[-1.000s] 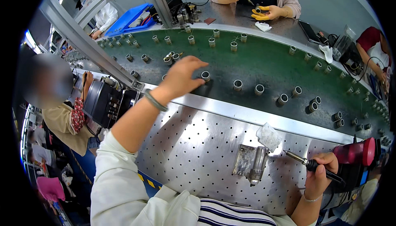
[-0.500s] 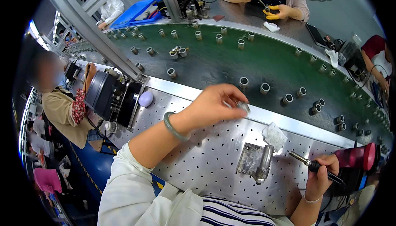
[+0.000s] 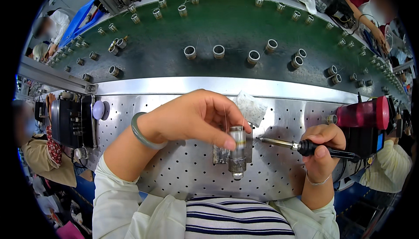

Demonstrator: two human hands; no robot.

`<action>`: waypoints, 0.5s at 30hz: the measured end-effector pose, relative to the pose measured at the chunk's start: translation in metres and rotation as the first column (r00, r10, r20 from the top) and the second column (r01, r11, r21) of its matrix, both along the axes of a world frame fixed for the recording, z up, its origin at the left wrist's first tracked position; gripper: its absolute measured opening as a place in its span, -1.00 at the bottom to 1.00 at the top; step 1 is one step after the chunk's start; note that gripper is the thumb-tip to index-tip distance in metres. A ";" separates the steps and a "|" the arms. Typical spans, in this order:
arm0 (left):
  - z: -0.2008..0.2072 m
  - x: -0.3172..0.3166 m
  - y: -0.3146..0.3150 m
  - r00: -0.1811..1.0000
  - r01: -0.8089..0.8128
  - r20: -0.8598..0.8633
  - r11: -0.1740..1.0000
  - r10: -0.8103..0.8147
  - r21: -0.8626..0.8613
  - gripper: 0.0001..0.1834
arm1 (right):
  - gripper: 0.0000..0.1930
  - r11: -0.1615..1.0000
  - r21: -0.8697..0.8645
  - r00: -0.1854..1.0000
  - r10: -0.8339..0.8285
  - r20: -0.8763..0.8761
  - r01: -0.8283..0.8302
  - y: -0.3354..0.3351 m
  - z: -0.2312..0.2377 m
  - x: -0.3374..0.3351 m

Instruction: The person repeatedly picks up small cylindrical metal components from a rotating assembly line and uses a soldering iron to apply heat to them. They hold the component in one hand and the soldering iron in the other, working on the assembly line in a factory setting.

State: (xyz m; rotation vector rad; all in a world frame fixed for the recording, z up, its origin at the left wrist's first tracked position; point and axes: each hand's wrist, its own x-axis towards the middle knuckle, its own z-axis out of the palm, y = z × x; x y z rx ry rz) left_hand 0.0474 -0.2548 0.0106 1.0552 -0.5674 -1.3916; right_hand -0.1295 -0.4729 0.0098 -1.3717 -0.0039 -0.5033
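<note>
My left hand (image 3: 196,119) is closed, thumb and fingers around a small metal sleeve (image 3: 238,135) with two thin wires standing up from it. The sleeve sits at the upper end of a cylindrical metal fixture (image 3: 237,165), which lies across a worn metal plate (image 3: 220,155) on the bench. In my right hand (image 3: 325,147) is a soldering iron (image 3: 281,142) with a black handle. Its tip points left, a short way from the sleeve and not touching it. My fingers hide part of the sleeve's far side.
A crumpled white wipe (image 3: 252,107) lies behind the fixture. Beyond the metal rail (image 3: 209,85), a green conveyor belt (image 3: 231,23) carries several metal sleeves. A pink container (image 3: 362,112) stands at right on a black unit; a purple ball (image 3: 98,110) is at left. Co-workers sit around.
My left hand has brought the sleeve from beside the belt to the fixture. My right hand has raised the soldering iron closer to it. The view has turned and shifted.
</note>
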 end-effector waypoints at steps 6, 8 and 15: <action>0.002 -0.008 -0.003 0.996 -0.090 -0.030 0.994 0.088 -0.065 -0.51 | -0.79 0.987 0.134 0.996 0.086 0.032 -0.089 0.002 0.000 -0.002; -0.005 -0.011 0.000 0.995 -0.099 -0.022 0.988 0.097 -0.121 -0.57 | -0.78 0.983 0.133 0.992 0.122 0.038 -0.126 0.003 -0.002 -0.001; -0.005 -0.022 0.001 0.981 -0.191 -0.066 0.961 0.182 -0.201 -0.66 | -0.78 0.974 0.123 0.980 0.182 0.080 -0.191 0.006 -0.002 -0.001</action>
